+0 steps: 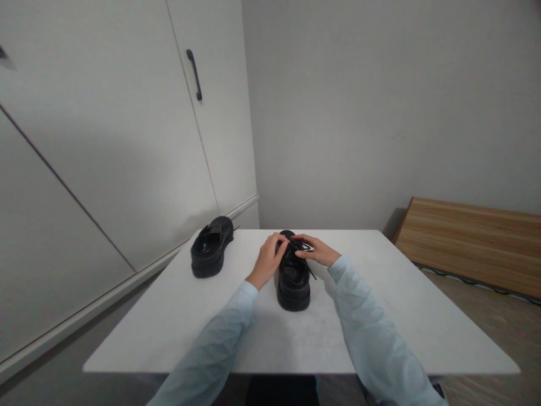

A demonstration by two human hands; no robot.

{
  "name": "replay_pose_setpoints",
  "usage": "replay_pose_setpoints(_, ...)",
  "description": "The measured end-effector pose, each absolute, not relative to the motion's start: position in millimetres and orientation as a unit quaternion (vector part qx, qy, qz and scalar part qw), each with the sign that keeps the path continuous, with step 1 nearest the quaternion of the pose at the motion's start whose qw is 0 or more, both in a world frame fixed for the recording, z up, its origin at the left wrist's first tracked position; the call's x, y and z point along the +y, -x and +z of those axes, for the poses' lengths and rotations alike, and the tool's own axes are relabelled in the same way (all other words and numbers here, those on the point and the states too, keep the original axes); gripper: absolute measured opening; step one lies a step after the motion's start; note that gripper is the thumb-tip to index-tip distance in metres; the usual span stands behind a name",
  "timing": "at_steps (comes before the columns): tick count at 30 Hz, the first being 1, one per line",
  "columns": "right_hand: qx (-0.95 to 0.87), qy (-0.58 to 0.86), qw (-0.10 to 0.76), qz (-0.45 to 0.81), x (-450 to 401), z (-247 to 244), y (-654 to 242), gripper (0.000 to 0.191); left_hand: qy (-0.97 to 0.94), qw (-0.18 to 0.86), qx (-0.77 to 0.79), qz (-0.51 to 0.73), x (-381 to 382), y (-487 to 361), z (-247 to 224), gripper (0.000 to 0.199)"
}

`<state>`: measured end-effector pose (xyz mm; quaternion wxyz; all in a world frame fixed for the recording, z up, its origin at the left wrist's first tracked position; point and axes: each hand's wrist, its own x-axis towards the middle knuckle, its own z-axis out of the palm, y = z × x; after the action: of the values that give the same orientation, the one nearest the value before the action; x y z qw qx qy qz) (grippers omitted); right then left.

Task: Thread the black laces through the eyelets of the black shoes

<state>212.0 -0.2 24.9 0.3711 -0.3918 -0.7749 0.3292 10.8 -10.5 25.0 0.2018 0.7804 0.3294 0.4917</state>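
A black lace-up shoe (pixel 294 290) stands on the white table in front of me, its heel towards me. My left hand (pixel 269 255) is at the left side of its lacing, with thumb and fingers closed on the black shoelace (pixel 313 274). From the right, my right hand (pixel 318 250) reaches over the same lacing. Its thumb and fingers are apart, with part of the lace visible in the gap. My fingers partly hide the knot area and the toe. The matching black shoe (pixel 211 248) stands apart at the table's far left, nobody touching it.
Both shoes rest on a white table (pixel 380 316). White cabinet doors (pixel 127 141) with a dark handle (pixel 194 75) rise on the left, and a grey wall (pixel 380 113) is behind. A wood-grain panel (pixel 469 242) and a dark cable lie beyond the right edge.
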Motion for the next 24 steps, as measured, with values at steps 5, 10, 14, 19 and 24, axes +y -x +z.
replay_pose_setpoints(5,-0.767,0.404,0.371,0.332,-0.7,25.5,-210.9,0.051,-0.701,0.327,0.308,0.554,-8.5,-4.3,31.2,0.015)
replay_pose_setpoints(10,-0.759,0.413,0.365,0.347,-2.7,27.1,-210.4,0.05,-0.618,0.448,0.261,0.592,-5.7,-1.7,33.2,0.018)
replay_pose_setpoints(14,-0.757,0.404,0.373,0.351,-2.7,26.4,-210.4,0.05,-0.56,0.514,0.229,0.607,-8.7,0.1,37.6,0.024)
replay_pose_setpoints(19,-0.755,0.409,0.374,0.351,-2.2,26.1,-210.8,0.051,-0.553,0.535,0.225,0.598,-14.4,1.2,41.7,0.028)
replay_pose_setpoints(24,-0.75,0.408,0.378,0.358,-1.2,25.6,-211.2,0.052,-0.568,0.524,0.234,0.59,-15.9,4.2,43.5,0.027)
